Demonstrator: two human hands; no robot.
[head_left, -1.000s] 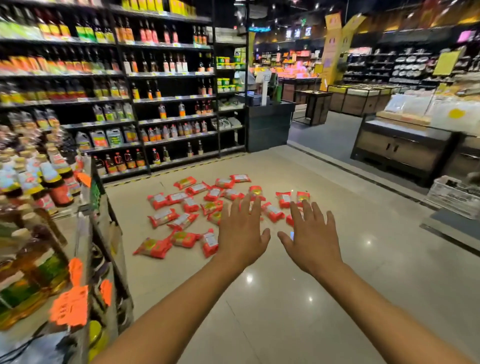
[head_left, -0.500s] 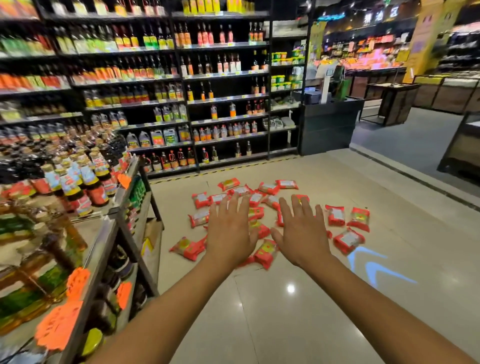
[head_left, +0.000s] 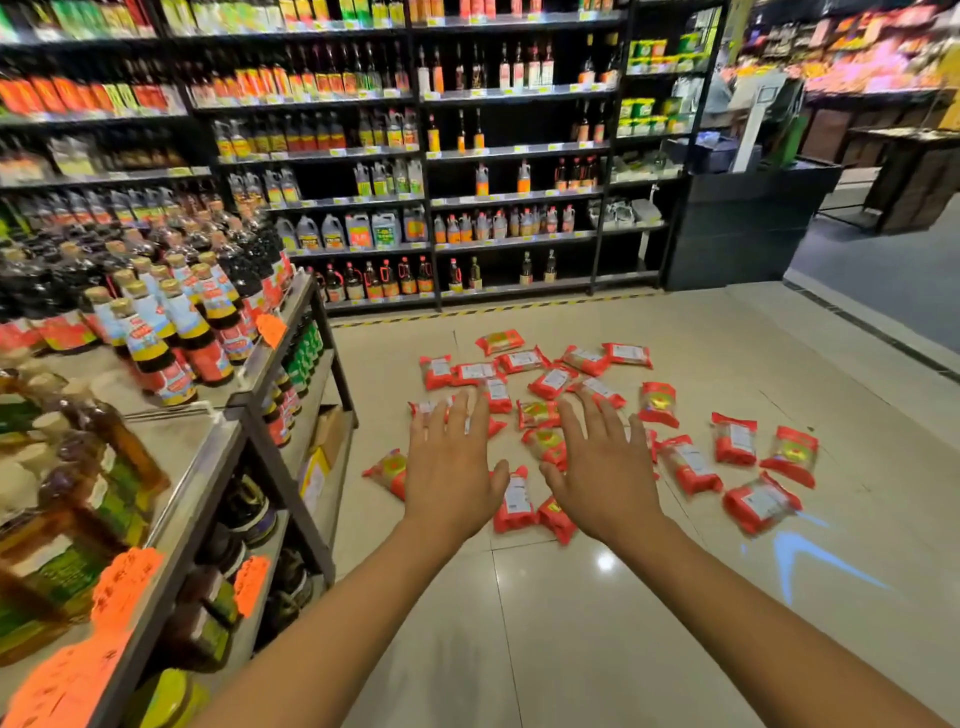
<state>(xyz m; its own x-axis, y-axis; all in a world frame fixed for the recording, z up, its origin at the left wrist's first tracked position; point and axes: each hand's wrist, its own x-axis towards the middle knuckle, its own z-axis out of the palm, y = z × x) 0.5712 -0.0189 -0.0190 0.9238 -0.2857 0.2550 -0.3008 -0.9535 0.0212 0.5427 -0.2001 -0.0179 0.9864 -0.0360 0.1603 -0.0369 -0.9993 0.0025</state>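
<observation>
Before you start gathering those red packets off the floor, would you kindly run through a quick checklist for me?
1. Left hand free: ok, open, holding nothing.
2. Right hand free: ok, open, holding nothing.
3. Red packets located: ok, scattered on the floor ahead of both hands.
4. Packets within reach: cannot tell, the hands' height above them is unclear.
5. Bottles on the rack at left: ok, upright, apart from both hands.
</observation>
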